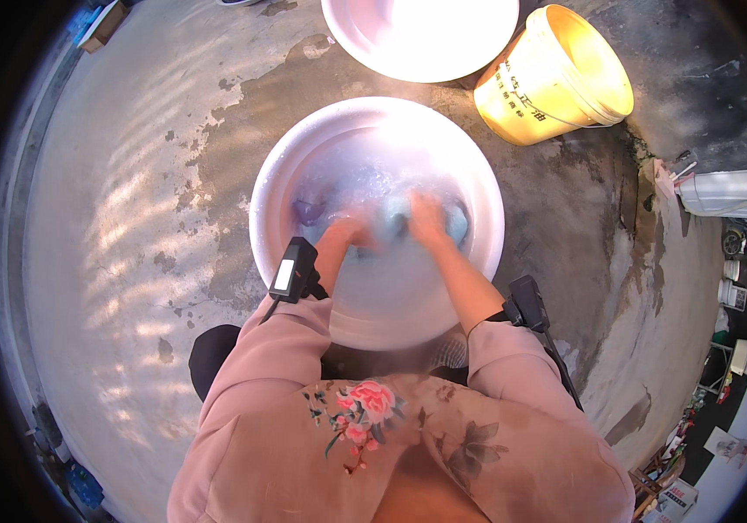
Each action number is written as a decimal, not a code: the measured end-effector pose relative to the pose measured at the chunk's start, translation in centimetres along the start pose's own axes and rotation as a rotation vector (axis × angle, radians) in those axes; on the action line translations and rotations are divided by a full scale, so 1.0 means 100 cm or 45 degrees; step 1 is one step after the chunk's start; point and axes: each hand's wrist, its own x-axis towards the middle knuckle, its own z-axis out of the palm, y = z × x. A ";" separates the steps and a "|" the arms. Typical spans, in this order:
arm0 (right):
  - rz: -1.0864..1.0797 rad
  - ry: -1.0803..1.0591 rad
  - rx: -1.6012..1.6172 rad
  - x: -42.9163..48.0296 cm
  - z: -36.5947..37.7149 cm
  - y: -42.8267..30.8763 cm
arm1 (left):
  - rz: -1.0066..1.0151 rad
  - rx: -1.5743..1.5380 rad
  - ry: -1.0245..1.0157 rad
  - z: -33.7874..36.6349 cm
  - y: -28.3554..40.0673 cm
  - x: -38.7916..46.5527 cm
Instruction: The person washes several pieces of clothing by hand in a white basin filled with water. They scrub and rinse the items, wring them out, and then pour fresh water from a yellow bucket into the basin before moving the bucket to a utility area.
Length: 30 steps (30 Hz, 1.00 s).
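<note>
A large pale plastic basin (270,171) on the ground in front of me holds cloudy, sudsy water (383,287). Wet light-blue cloth (455,225) lies in it, bunched under my right hand (427,219), whose fingers are closed over a fold. Left of that, my left hand (359,230) is low at the water and blurred by motion; whether its fingers grip any cloth is unclear. A purple piece, apparently cloth (308,211), shows at the basin's left side. Glare washes out the basin's upper right.
Beyond the basin stands a second pale basin (363,36), overexposed by sunlight. To its right a yellow plastic bucket (510,98) bears writing and has a wire handle. A whitish container (726,194) stands farther right. The concrete floor (144,229) has wet patches.
</note>
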 end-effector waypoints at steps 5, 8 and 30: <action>-0.033 -0.028 0.281 -0.062 -0.098 -0.052 | 0.509 0.338 0.355 -0.044 0.024 -0.061; -0.124 0.012 0.538 -0.084 -0.152 -0.071 | 0.757 0.094 0.375 -0.071 0.042 -0.097; -0.332 0.223 2.029 -0.109 -0.204 -0.088 | 0.801 -1.384 0.554 -0.163 0.145 -0.165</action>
